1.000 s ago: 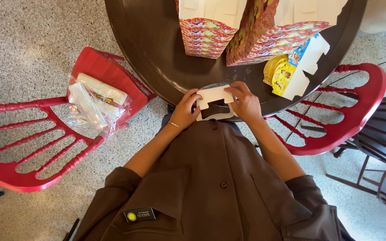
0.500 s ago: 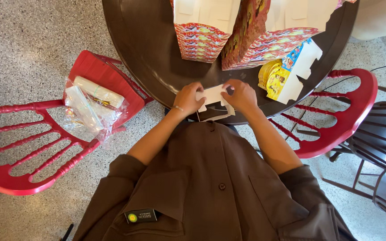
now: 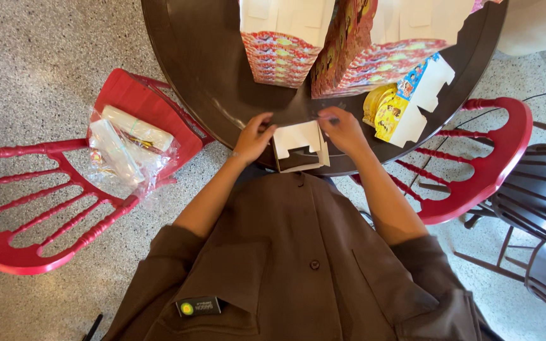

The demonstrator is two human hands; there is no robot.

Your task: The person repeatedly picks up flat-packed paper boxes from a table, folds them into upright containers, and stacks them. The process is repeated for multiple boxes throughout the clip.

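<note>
Fingers of both hands pinch a small white cardboard box (image 3: 299,146), half folded, at the near edge of the round dark table (image 3: 203,69). Left hand (image 3: 255,136) grips its left flap, right hand (image 3: 344,129) its right one. Just beyond stand stacks of flat colourful cartons (image 3: 285,44); a yellow folded box (image 3: 406,101) lies to the right. Red chairs flank the table, the left chair (image 3: 64,196) carrying a clear plastic bag (image 3: 124,151).

White carton (image 3: 298,140), dark brown table (image 3: 222,69), red chairs (image 3: 64,208).
</note>
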